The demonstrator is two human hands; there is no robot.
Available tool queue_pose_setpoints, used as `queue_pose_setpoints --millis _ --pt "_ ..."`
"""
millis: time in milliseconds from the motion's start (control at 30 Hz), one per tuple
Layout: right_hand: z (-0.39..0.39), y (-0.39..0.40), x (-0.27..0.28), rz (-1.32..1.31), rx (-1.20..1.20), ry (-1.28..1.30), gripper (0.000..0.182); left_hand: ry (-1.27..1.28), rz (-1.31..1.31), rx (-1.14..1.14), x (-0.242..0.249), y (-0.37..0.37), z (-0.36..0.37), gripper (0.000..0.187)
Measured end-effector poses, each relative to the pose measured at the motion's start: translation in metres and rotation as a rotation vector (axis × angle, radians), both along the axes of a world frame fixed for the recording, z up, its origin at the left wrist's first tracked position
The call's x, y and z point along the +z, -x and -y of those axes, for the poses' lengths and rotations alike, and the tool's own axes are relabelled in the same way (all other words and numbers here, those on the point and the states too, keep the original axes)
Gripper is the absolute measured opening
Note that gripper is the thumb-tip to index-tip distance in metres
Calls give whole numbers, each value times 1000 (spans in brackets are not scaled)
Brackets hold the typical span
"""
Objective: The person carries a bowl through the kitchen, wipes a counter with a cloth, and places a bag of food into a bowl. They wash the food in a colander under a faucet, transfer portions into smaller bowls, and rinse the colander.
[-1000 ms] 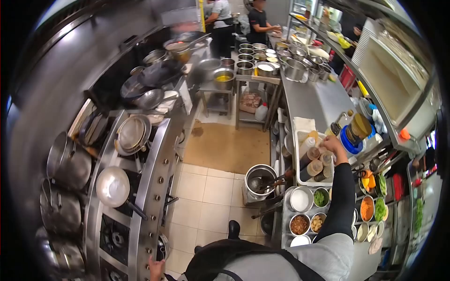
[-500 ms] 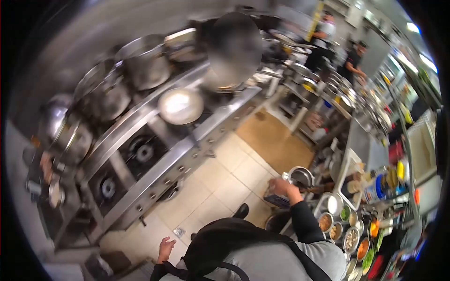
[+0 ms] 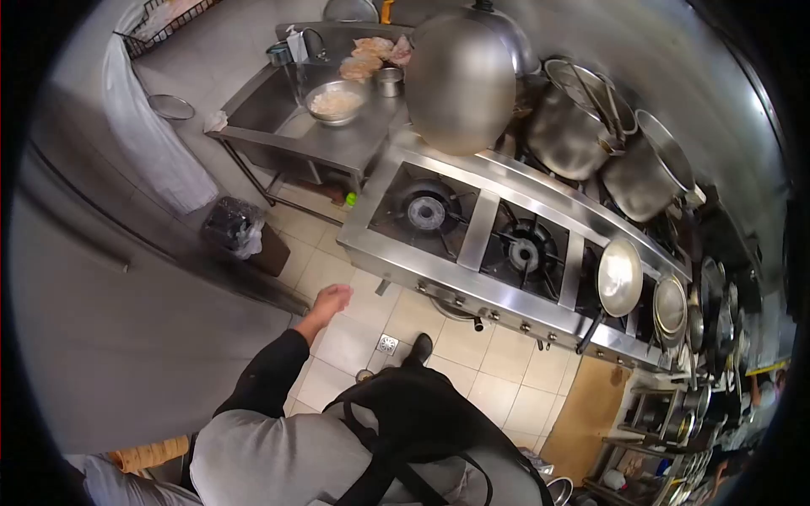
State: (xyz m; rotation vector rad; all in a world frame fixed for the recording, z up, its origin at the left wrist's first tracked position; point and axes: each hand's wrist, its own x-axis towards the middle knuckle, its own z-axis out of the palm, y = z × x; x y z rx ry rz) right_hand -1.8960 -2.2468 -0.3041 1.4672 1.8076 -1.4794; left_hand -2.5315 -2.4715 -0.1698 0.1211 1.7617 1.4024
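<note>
My left hand [image 3: 331, 302] is held out over the tiled floor with nothing in it, its fingers loosely apart. It is between the tall grey metal door [image 3: 160, 320] and the front of the gas range [image 3: 422, 274]. My right hand is out of view. On the range, two burners [image 3: 426, 214] are bare, and a round shallow pan [image 3: 620, 278] rests farther right with its dark handle over the front edge.
A steel sink counter [image 3: 337, 148] holds a bowl of pale food [image 3: 336, 103] and raw meat pieces [image 3: 371, 57]. Large pots [image 3: 569, 126] line the range's back. A bin [image 3: 240, 232] stands below left; a brown mat [image 3: 586, 405] lies right.
The view has swung left, bringing the sink, bin and grey door into sight. My left hand has moved forward. My right hand, earlier beside a pot, has left the view.
</note>
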Motion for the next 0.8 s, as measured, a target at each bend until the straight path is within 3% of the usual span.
queue_pose_setpoints --millis 100,200,233,267,300,367,400,433,467,500,533,567,633,667,700,767,800 --pt "-38 34 -23 -45 256 -150 28 -23 96 154 31 32 -41 42" --pt "-92 83 -49 -225 747 -602 28 -93 136 147 55 98 -64 40" --pt "-91 124 -7 -195 -121 -283 27 -131 122 169 63 123 -71 40" --pt "-99 164 19 -163 -65 -582 25 -165 114 183 69 142 -75 41" --pt "-108 199 53 -115 -142 -623 25 -164 128 250 76 164 -80 40" --pt "-127 262 95 -266 -281 -631 21 -226 140 360 98 210 -90 34" --pt "-136 286 100 -419 -320 -665 17 -313 122 380 98 234 -92 38" --pt "-141 323 147 -339 -293 -655 16 -440 113 346 80 268 -86 37" --pt "-148 343 147 -459 -358 -650 19 -394 56 333 83 293 -93 39" --pt "-155 362 137 -554 -362 -709 19 -430 26 237 55 340 -92 44" --pt "-159 380 138 -519 -424 -625 19 -345 -39 237 91 345 -110 48" --pt "-160 396 131 -573 -423 -750 18 -359 -81 123 78 390 -110 50" --pt "-144 422 156 -372 -583 -787 17 -342 -64 143 60 474 -116 52" --pt "-134 433 156 -358 -674 -849 16 -278 122 245 29 549 -120 48" --pt "-121 439 136 -279 -753 -833 17 -367 68 394 49 550 -133 43" --pt "-79 464 144 -118 -821 -815 19 -231 166 304 75 584 -143 74" --pt "-56 476 150 -135 -835 -758 21 -233 164 278 78 606 -149 74"
